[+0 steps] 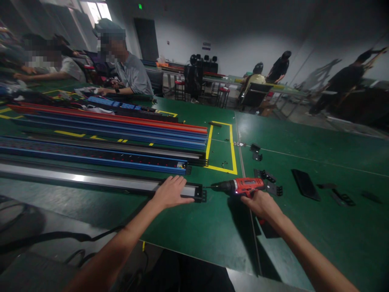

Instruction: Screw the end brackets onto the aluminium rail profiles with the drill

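Observation:
My left hand [170, 191] lies flat, fingers spread, on the right end of a long silver and black rail [91, 181] at the near edge of the green table [304, 227]. My right hand [263, 205] is wrapped round the grip of a red cordless drill [243, 186]. The drill lies level, its bit pointing left at the black end cap [200, 194] of that rail, with a small light lit under its nose.
Several long blue, red and black rails [121, 134] lie side by side further back. Small black brackets [267, 178] and a flat black plate [305, 184] lie to the right. A yellow taped rectangle [232, 150] marks the table. Other people sit at the far left and back tables.

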